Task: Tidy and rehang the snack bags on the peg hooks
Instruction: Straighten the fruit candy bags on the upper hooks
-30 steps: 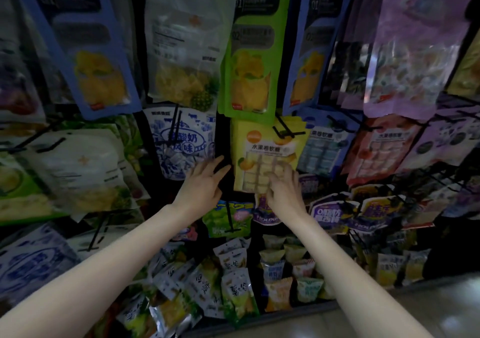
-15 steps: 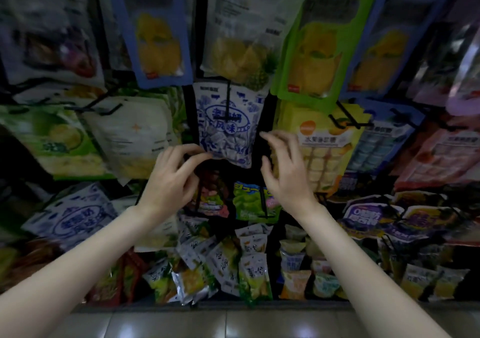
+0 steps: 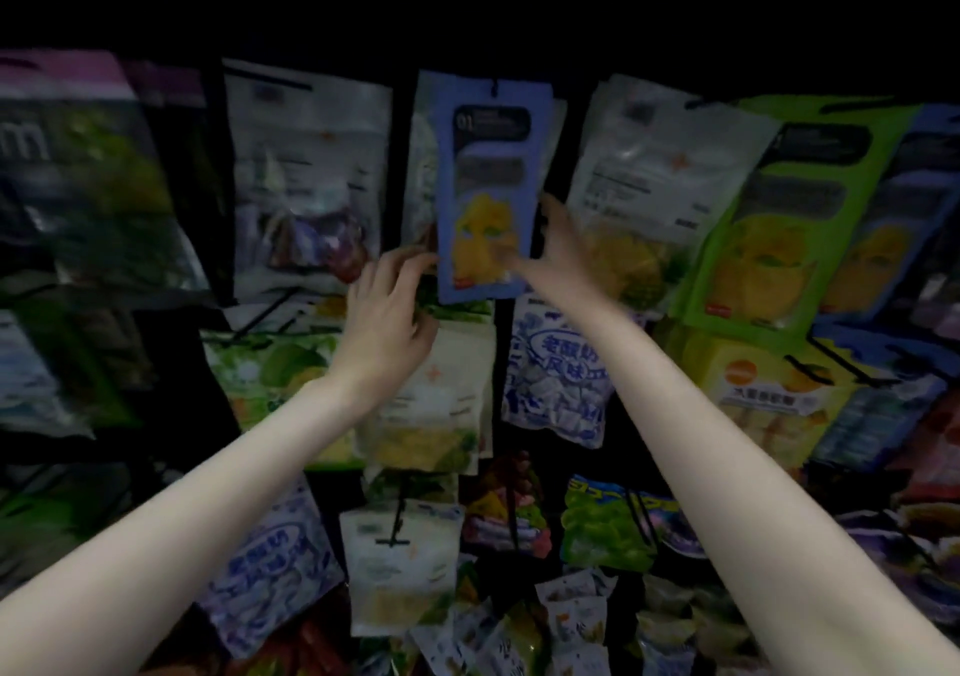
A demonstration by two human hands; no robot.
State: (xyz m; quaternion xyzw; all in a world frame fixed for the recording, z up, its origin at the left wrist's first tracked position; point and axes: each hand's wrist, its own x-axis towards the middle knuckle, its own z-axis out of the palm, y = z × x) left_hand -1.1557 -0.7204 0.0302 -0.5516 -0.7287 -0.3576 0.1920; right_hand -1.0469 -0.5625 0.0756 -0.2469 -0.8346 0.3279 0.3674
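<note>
Hanging flat from a black peg hook at upper centre, the tall glossy blue snack bag with yellow fruit printed low on its face sits between crinkled clear-and-white pouches. Both bare forearms reach up to it. The left hand touches the bag's lower left edge with loosely curled fingertips, while the right hand holds its lower right edge, fingers spread along that side.
</note>
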